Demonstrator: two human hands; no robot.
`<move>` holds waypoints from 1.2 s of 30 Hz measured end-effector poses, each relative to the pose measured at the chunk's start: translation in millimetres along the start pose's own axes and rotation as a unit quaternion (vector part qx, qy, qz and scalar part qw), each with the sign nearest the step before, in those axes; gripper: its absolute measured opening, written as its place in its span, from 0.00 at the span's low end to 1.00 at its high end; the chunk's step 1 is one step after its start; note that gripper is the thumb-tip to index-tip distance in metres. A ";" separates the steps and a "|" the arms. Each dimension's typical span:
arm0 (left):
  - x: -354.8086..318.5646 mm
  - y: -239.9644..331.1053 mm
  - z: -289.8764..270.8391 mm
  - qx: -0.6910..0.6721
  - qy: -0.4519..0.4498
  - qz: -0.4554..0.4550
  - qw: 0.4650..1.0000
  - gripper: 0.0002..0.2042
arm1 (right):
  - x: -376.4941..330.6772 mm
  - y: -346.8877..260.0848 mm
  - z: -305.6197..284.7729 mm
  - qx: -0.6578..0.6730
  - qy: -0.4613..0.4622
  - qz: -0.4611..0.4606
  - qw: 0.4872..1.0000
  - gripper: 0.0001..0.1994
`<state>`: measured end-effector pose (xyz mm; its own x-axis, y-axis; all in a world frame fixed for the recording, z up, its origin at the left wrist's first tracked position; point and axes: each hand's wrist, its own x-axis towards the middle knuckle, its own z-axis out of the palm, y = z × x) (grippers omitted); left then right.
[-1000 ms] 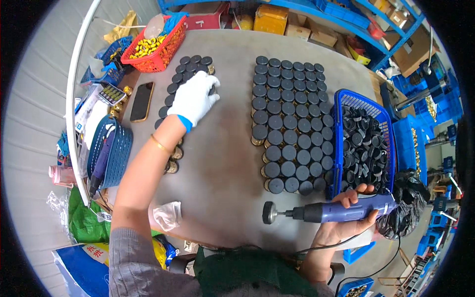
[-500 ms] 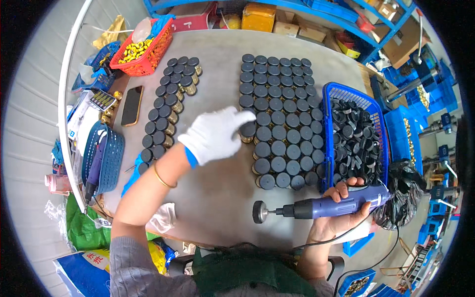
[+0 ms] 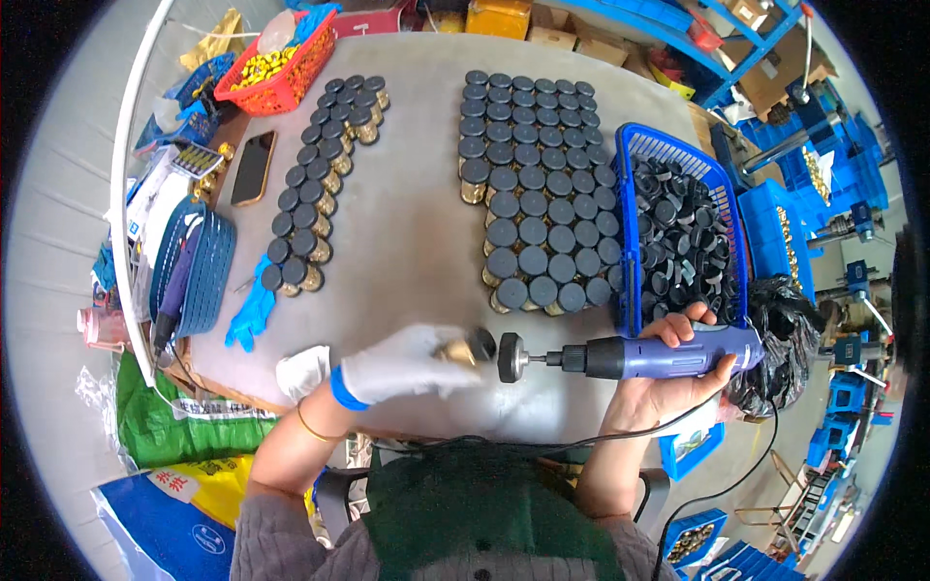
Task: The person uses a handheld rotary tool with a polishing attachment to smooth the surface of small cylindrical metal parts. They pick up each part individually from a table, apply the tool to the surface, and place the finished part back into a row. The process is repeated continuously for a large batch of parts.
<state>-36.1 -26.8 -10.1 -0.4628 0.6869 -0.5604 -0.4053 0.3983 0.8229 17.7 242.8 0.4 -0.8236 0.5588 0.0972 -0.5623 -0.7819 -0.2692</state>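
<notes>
Pale ribbed wall (image 3: pixel 68 252) along the left in the head view, with blue metal shelving (image 3: pixel 746 65) past the far right corner of a gray worktable (image 3: pixel 417 145). Near the middle of the surface's near edge, left hand (image 3: pixel 402 368) in a white glove, blurred, closed around a black-capped gold cylinder (image 3: pixel 475 347), tilted with its cap toward the right. Just beside that cap, round black disc (image 3: pixel 508 357) at the nose of a purple power screwdriver (image 3: pixel 683 356); cannot tell whether touching. Bare right hand (image 3: pixel 651 402) wrapped around the screwdriver's body near the surface's near right corner, fingers curled over the far side.

Right of the surface's middle, a large block of black-capped cylinders (image 3: pixel 534 203), upright in close rows reaching toward the far edge. Nearer the left edge, a narrower slanting group of cylinders (image 3: pixel 318 168) with matching caps. Along the right edge, blue plastic basket (image 3: pixel 630 281) heaped with loose black caps (image 3: pixel 683 232). At the far left corner, red basket (image 3: pixel 286 97) of small yellow parts (image 3: pixel 263 68). By the left edge, dark-screened smartphone (image 3: pixel 254 168) and, closer in, crumpled blue glove (image 3: pixel 252 310). Toward the near left corner, white cloth (image 3: pixel 303 373).
</notes>
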 end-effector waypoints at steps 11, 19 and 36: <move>3.1 12.8 56.2 0.440 0.178 0.070 0.877 0.15 | -14.0 -8.1 -12.1 -0.019 -0.031 0.034 0.999 0.21; 5.7 4.4 47.9 0.407 0.245 0.178 0.862 0.17 | -13.1 -19.1 -6.4 -0.007 -0.031 0.016 0.999 0.24; 6.4 11.5 40.5 0.399 0.106 0.076 0.908 0.18 | -6.4 -7.2 -9.5 0.002 -0.033 0.034 0.999 0.21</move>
<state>-11.8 6.8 -0.4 -0.6415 0.6721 -0.3699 0.3371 0.6801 0.6510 27.7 247.5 -7.3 -0.8626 0.4854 0.1421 -0.5055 -0.8180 -0.2744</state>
